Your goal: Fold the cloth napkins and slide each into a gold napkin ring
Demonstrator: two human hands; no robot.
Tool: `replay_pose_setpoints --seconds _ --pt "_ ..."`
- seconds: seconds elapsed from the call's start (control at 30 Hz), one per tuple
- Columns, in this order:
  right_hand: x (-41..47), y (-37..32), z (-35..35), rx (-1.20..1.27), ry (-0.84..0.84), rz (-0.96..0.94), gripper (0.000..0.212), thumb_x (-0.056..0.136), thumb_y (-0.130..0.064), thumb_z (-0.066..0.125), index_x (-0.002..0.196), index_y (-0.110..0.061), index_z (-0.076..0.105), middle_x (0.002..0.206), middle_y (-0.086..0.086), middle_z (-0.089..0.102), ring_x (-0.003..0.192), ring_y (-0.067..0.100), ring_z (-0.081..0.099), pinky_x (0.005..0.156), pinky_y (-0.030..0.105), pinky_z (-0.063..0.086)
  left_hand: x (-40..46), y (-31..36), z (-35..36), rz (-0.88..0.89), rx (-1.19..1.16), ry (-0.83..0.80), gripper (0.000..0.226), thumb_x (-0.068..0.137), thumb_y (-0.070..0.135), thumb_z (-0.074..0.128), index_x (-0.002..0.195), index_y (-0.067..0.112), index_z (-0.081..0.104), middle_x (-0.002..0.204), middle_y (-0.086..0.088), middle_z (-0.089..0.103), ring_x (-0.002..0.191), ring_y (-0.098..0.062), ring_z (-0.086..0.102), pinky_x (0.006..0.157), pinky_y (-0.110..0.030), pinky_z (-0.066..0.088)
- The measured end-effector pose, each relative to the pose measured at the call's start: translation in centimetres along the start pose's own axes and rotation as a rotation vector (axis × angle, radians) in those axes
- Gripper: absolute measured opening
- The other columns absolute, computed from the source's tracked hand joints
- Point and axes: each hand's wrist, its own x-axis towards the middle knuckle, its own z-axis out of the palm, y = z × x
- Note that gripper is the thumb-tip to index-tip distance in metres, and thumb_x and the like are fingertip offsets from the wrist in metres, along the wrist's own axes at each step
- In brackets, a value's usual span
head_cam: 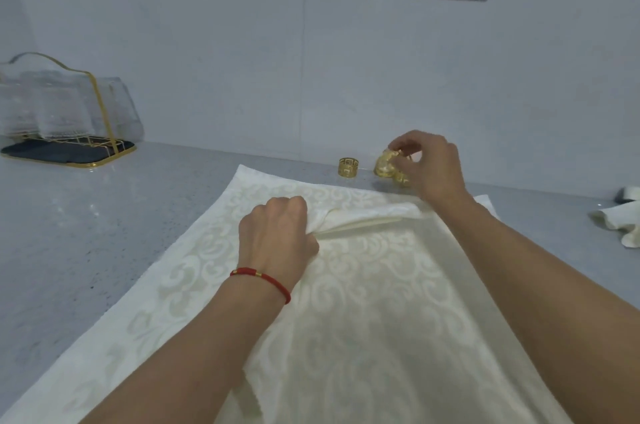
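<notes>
Left hand (278,233) is pinching a fold in the cream damask cloth napkin (363,285) while the right hand (429,167) is closing its fingers round a cluster of shiny gold napkin rings (388,165).

Lifting the cluster is risking a knock to the lone gold fretwork ring (348,167) just beside it; the wall is standing close behind, with open speckled grey bench (121,209) lying to the left.

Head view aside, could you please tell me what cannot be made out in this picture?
- Gold rings under the right hand: blurred and part-covered by its fingers, count unclear.
- Folded napkin: its near end is hidden inside the left hand.
- White cloth at right: cut off by the frame edge.
- Glasses on the rack: blurred, number unclear.
</notes>
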Motion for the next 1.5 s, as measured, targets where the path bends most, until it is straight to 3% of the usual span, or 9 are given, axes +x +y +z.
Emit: replay_pose_setpoints --seconds 0.17,0.23,0.4,0.57,0.7,0.97,1.13,1.37,1.5 --pt "-8.9 -1.6 -7.7 0.300 0.161 0.197 0.055 0.090 -0.019 0.078 0.139 -0.029 0.055 0.092 -0.012 0.072 0.089 -0.004 0.066 0.083 0.011 0.043 -0.1 0.5 -0.3 0.041 -0.107 0.071 0.014 0.075 0.018 0.067 0.079 0.010 0.055 0.075 -0.001 0.057 0.065 -0.023 0.048 0.054 -0.030 0.029" --pt "-11.9 -1.0 -9.5 0.330 0.218 0.277 0.047 0.088 -0.022 0.079 0.132 -0.029 0.063 0.091 -0.013 0.073 0.091 -0.004 0.067 0.088 0.017 0.047 -0.3 0.8 -0.3 0.059 -0.115 0.084 0.014 0.073 0.016 0.067 0.077 0.010 0.055 0.072 -0.001 0.057 0.063 -0.022 0.049 0.049 -0.028 0.024" --pt "-15.3 1.7 -11.3 0.565 0.213 0.432 0.031 0.077 -0.022 0.088 0.106 -0.030 0.078 0.096 0.005 0.067 0.103 0.029 0.067 0.093 0.045 0.059 -0.6 1.5 0.0 0.135 -0.149 0.148 0.022 0.069 0.012 0.070 0.067 0.010 0.048 0.062 -0.001 0.050 0.056 -0.025 0.045 0.048 -0.028 0.021" --pt "-15.8 3.2 -11.7 0.650 0.166 0.466 0.030 0.080 -0.013 0.086 0.106 -0.024 0.077 0.113 0.006 0.073 0.112 0.029 0.069 0.095 0.045 0.059 -1.0 2.1 0.0 0.220 -0.194 0.163 0.031 0.063 0.003 0.075 0.063 0.010 0.045 0.056 -0.001 0.047 0.049 -0.025 0.042 0.049 -0.024 0.018" --pt "-15.7 2.4 -12.1 0.737 0.150 0.479 0.029 0.085 -0.002 0.079 0.111 -0.012 0.072 0.105 0.008 0.078 0.101 0.024 0.075 0.092 0.038 0.060 -1.1 2.3 -0.2 0.274 -0.214 0.155 0.032 0.057 -0.003 0.077 0.060 0.007 0.046 0.052 -0.004 0.047 0.045 -0.026 0.042 0.050 -0.016 0.017" --pt "-16.2 0.9 -11.9 0.790 -0.052 0.423 0.026 0.089 -0.001 0.075 0.113 -0.009 0.071 0.088 0.006 0.077 0.088 0.021 0.076 0.086 0.030 0.062 -1.3 2.1 0.2 0.363 -0.325 0.188 0.028 0.060 0.000 0.078 0.064 0.008 0.051 0.057 -0.001 0.050 0.052 -0.024 0.046 0.049 -0.025 0.033" --pt "-16.3 0.8 -12.9 0.462 -0.202 0.243 0.041 0.082 -0.017 0.085 0.117 -0.032 0.072 0.107 -0.017 0.075 0.092 -0.004 0.068 0.085 0.013 0.049 -1.5 2.2 0.0 0.409 -0.346 0.161 0.025 0.063 0.001 0.078 0.068 0.009 0.054 0.062 0.000 0.054 0.058 -0.024 0.050 0.054 -0.033 0.043" --pt "-16.4 0.5 -13.1 -0.104 -0.287 -0.071 0.051 0.072 -0.046 0.089 0.119 -0.038 0.070 0.109 -0.025 0.067 0.107 -0.002 0.060 0.096 0.022 0.044 -1.9 2.5 0.1 0.488 -0.342 0.106 0.021 0.066 0.004 0.076 0.071 0.011 0.056 0.066 0.003 0.055 0.061 -0.021 0.050 0.059 -0.028 0.041" --pt "-16.6 -0.2 -12.2 -0.331 -0.205 -0.277 0.055 0.075 -0.051 0.084 0.122 -0.025 0.071 0.112 -0.011 0.072 0.104 0.012 0.062 0.095 0.028 0.036 -2.4 3.1 0.0 0.528 -0.370 0.092 0.021 0.067 0.004 0.077 0.072 0.010 0.057 0.067 0.002 0.056 0.062 -0.022 0.052 0.058 -0.034 0.046"
